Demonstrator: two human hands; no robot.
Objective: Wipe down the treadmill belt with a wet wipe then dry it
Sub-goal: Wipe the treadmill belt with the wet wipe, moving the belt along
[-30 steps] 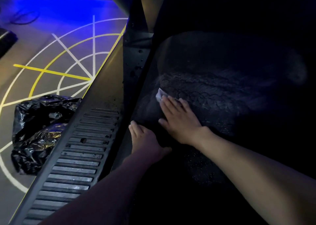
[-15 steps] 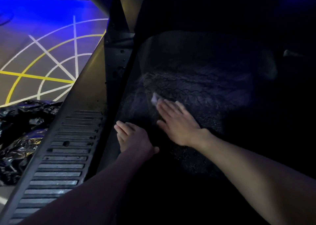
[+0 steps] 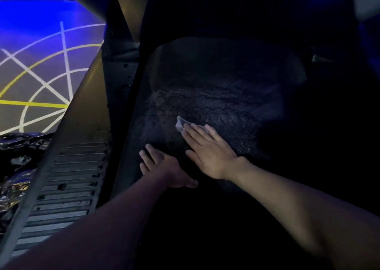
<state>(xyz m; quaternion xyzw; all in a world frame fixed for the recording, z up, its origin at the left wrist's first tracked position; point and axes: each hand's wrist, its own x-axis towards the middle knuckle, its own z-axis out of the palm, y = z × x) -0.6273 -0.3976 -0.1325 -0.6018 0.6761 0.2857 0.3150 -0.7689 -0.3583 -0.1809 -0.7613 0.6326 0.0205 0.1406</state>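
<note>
Black rubber fills most of the view: the treadmill belt (image 3: 216,80) runs from near to far, dim, with a paler streaked patch across its middle. The wet wipe (image 3: 181,124) lies on that patch, a small pale piece pinned flat beneath the right hand (image 3: 208,151). Only its far-left corner shows beyond the fingertips. That hand's fingers (image 3: 193,134) are straight and a little spread, palm down, pressing the wipe against the belt, with the thumb out to the near left.

The left hand (image 3: 164,167) rests palm down on the belt, just near and left of the right one and close to the belt's left edge. It holds nothing. Its fingers are straight and slightly apart, and the thumb sticks out to the right. The two hands are near each other but not touching.

Left of the belt runs a grey side rail (image 3: 67,187) with ribbed slats. Beyond it is the floor (image 3: 41,80), marked with white and yellow lines under blue light. A crumpled black plastic bag (image 3: 18,152) sits on it; what is in the bag cannot be told.
</note>
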